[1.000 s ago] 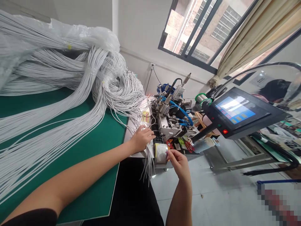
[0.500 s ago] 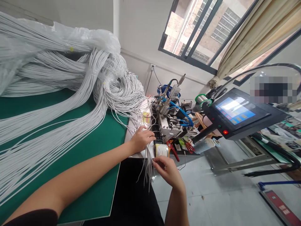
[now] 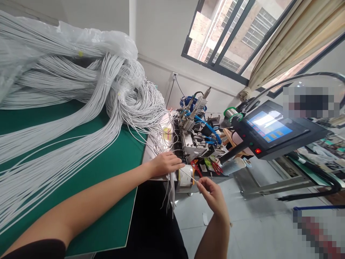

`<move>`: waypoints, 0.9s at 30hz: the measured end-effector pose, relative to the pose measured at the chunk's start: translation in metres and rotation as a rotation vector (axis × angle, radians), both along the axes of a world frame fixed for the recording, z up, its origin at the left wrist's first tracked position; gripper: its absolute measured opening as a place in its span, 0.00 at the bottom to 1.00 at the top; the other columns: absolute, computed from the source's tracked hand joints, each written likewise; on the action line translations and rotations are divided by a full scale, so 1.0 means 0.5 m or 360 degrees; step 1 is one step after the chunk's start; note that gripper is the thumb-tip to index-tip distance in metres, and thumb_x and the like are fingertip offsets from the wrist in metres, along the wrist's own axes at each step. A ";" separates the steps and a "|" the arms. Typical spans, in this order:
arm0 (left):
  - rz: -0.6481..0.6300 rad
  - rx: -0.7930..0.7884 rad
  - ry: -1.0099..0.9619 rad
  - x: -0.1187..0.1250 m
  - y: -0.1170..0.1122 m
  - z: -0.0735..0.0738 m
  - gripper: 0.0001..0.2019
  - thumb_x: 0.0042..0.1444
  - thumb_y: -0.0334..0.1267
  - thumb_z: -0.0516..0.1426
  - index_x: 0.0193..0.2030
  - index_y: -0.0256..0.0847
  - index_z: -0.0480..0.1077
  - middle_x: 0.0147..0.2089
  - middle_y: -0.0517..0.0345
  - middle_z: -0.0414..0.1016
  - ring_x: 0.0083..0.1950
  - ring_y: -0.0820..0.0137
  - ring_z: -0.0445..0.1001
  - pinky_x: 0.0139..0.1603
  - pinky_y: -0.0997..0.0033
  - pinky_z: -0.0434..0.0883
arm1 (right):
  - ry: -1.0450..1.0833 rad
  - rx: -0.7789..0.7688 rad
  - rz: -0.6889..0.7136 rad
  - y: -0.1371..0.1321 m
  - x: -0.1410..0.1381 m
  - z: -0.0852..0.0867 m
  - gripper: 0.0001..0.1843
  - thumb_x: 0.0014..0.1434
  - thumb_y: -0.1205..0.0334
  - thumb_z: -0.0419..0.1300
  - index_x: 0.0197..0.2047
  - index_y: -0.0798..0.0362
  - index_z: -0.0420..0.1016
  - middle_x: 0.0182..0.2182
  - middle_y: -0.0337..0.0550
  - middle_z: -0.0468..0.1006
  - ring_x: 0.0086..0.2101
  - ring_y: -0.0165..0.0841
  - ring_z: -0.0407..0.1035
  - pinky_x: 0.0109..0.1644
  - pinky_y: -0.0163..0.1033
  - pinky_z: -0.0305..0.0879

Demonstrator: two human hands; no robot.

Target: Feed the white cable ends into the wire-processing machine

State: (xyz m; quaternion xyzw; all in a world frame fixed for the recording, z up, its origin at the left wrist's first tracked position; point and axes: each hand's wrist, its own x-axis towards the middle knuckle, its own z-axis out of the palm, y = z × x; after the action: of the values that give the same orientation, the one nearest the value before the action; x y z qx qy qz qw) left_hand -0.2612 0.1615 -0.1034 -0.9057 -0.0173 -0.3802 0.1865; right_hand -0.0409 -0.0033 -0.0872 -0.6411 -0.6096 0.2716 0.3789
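Observation:
My left hand (image 3: 165, 164) rests at the edge of the bench, fingers closed in a pinch on one white wire (image 3: 188, 175) beside a hanging tuft of wire ends (image 3: 170, 189). My right hand (image 3: 211, 193) pinches the other end of that same wire, which is stretched taut between the two hands. Just beyond them stands a small metal machine (image 3: 195, 138) with blue tubing. Large bundles of white wires (image 3: 81, 108) lie across the green mat (image 3: 118, 201).
A touchscreen panel (image 3: 271, 127) on an arm stands to the right of the machine. Red-handled cutters (image 3: 196, 167) and small items lie at the machine's front. A window and curtain are behind; grey floor lies below right. A clear plastic bag (image 3: 102, 39) covers the wire bundles.
My right hand went down to the hanging wire ends, then moved right and up, drawing one wire out taut. My left hand shifted slightly and now pinches that wire.

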 end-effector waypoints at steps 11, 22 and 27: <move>0.0054 0.0083 0.0027 -0.009 -0.009 0.008 0.11 0.65 0.33 0.51 0.52 0.40 0.69 0.45 0.56 0.76 0.43 0.73 0.72 0.55 0.63 0.61 | -0.0030 0.0249 -0.0206 0.073 -0.099 -0.022 0.15 0.58 0.50 0.59 0.30 0.54 0.72 0.20 0.36 0.67 0.22 0.28 0.58 0.26 0.33 0.55; 0.0104 0.0056 -0.0049 -0.004 -0.006 -0.004 0.07 0.63 0.30 0.51 0.39 0.41 0.70 0.28 0.64 0.70 0.30 0.75 0.66 0.53 0.64 0.59 | 0.0894 0.0458 -0.0460 0.054 -0.018 -0.032 0.15 0.51 0.54 0.67 0.38 0.53 0.73 0.27 0.39 0.74 0.22 0.25 0.60 0.25 0.31 0.58; 0.0087 0.0028 -0.0019 -0.007 -0.007 -0.001 0.08 0.62 0.28 0.50 0.39 0.40 0.69 0.27 0.64 0.69 0.29 0.75 0.66 0.55 0.63 0.58 | 0.1069 0.0587 -0.0563 0.064 -0.029 -0.046 0.17 0.51 0.53 0.67 0.40 0.54 0.74 0.28 0.42 0.76 0.20 0.23 0.57 0.22 0.31 0.53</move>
State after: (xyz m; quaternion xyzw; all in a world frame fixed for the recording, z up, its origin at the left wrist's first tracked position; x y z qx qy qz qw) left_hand -0.2648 0.1581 -0.1037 -0.9010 -0.0398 -0.3804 0.2045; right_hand -0.0552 0.0287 -0.1101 -0.5332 -0.3712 0.2824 0.7058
